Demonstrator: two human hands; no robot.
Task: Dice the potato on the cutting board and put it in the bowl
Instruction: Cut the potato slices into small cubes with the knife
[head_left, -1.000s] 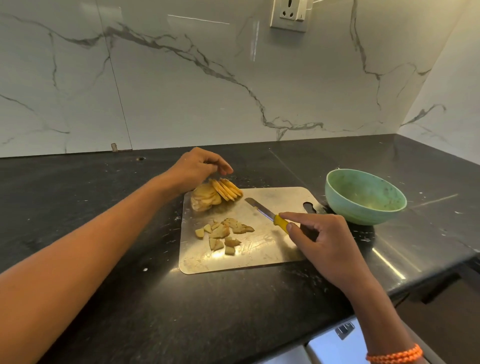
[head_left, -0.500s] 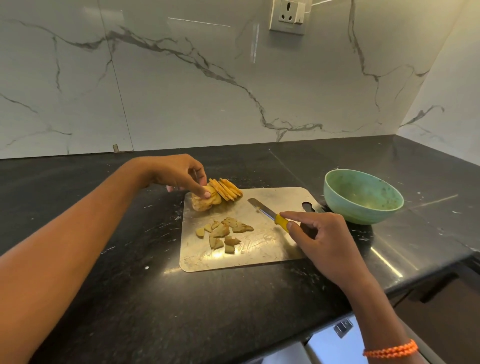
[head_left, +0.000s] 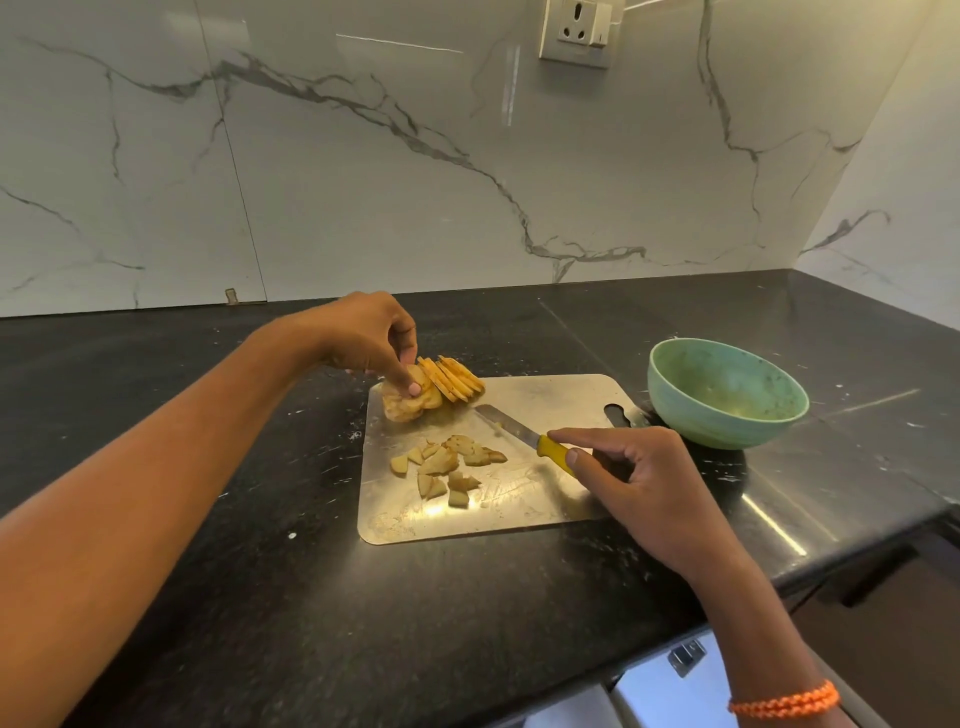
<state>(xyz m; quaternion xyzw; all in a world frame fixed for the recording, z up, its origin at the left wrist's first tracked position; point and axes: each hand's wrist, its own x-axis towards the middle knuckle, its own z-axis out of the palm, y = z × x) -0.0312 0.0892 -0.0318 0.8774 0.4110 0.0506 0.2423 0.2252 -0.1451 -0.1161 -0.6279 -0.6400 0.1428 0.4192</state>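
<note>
A steel cutting board (head_left: 540, 400) lies on the black counter. At its far left corner stands a row of potato slices (head_left: 452, 382). My left hand (head_left: 366, 335) pinches the leftmost slices between thumb and fingers. Several diced potato pieces (head_left: 447, 465) lie in the middle of the board. My right hand (head_left: 641, 480) grips the yellow handle of a knife (head_left: 511, 426), whose blade rests flat on the board and points toward the slices. A green bowl (head_left: 727, 397) stands to the right of the board.
The black counter (head_left: 260, 597) ends in a front edge at the lower right. A marble wall rises behind with a socket (head_left: 576, 31) high up. A drawer front (head_left: 675, 675) shows below the counter edge.
My left hand has shifted from resting over the slices to pinching the leftmost ones from above. My right hand and the knife have stayed in place.
</note>
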